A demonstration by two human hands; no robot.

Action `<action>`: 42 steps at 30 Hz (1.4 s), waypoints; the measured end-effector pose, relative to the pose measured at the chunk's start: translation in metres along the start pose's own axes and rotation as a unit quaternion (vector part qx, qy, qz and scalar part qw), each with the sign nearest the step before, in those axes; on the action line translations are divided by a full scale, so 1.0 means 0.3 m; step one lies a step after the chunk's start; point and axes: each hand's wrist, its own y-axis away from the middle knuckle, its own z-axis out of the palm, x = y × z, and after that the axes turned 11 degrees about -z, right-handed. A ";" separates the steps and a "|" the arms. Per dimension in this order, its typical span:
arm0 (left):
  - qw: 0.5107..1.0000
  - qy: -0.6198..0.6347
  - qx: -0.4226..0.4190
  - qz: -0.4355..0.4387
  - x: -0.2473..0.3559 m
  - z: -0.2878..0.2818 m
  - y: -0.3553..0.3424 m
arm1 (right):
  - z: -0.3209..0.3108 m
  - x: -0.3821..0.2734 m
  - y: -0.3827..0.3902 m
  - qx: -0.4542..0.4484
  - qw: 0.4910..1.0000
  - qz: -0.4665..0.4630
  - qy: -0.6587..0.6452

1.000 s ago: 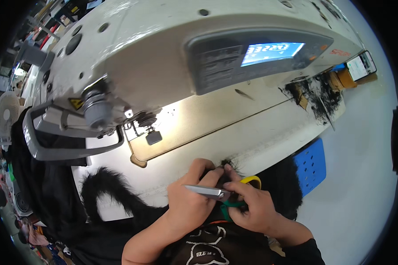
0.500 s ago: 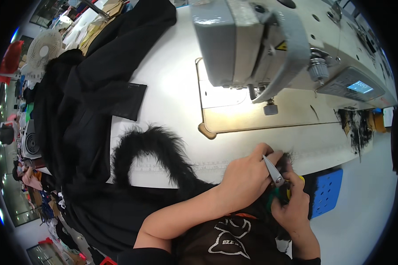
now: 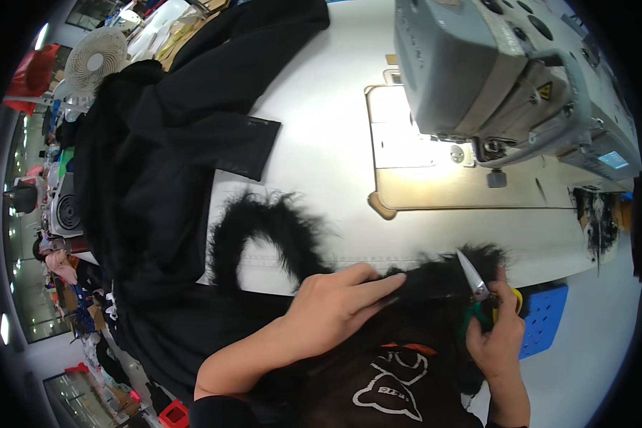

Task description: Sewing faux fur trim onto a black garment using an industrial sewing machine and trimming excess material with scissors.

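Head view: shaggy black fur trim (image 3: 278, 228) curls across white table (image 3: 321, 143).

Both forearms are bare, the left hand (image 3: 339, 303) and right hand (image 3: 499, 339) uncovered, with no rings showing. The person wears a black top with a white outline graphic (image 3: 389, 381) and orange mark.

Left hand (image 3: 342, 303) palm down, fingers stretched flat and pointing right, pressed together, thumb tucked along side; left forearm bare, runs in from lower left at a slant, black sleeve pushed up near elbow. Right hand (image 3: 499, 335) lower right, fingers curled tight into a closed grip, knuckles facing up; right wrist bent a bit, forearm comes straight up from bottom edge; hands apart.
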 end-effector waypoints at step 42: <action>0.859 -0.483 0.122 0.118 -0.172 -0.165 0.187 | 0.004 -0.020 0.007 -0.007 0.999 0.027 0.046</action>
